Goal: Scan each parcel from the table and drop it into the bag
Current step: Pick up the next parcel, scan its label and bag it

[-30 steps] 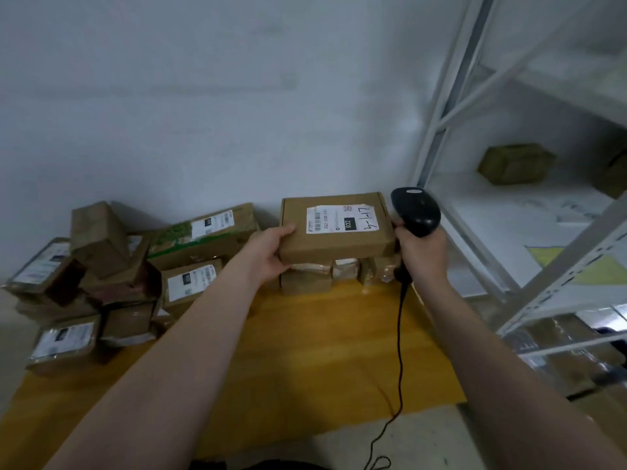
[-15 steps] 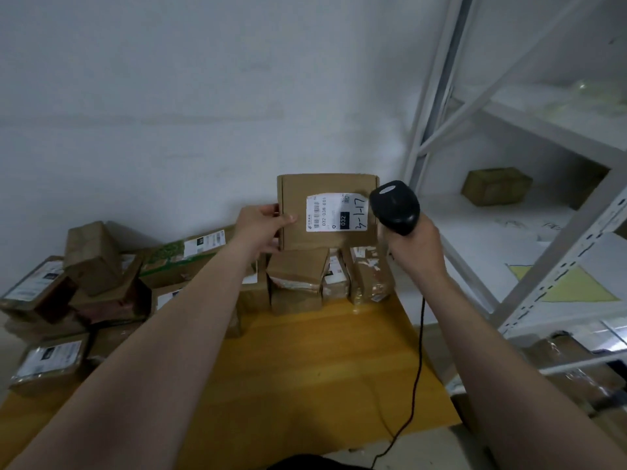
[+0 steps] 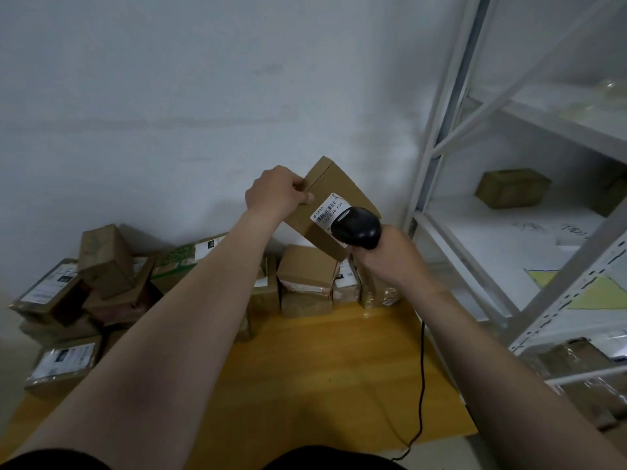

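My left hand (image 3: pixel 276 193) grips the upper left edge of a flat brown cardboard parcel (image 3: pixel 334 184), lifted above the table and tilted. Its white barcode label (image 3: pixel 327 212) faces me. My right hand (image 3: pixel 386 256) holds a black corded scanner (image 3: pixel 356 227) whose head lies right over the label's lower right part, hiding it. Several more cardboard parcels (image 3: pixel 307 279) are piled along the far edge of the yellow wooden table (image 3: pixel 305 385). No bag is in view.
A larger heap of parcels (image 3: pixel 84 293) fills the table's left side. White metal shelving (image 3: pixel 441 157) stands to the right with a box (image 3: pixel 512 188) on a shelf and wrapped parcels (image 3: pixel 583 378) below. The scanner cable (image 3: pixel 422 385) hangs over the table's near right edge.
The parcel has risen and rotated clockwise from level to tilted. My right hand has brought the scanner in over the label, which it stood beside before.
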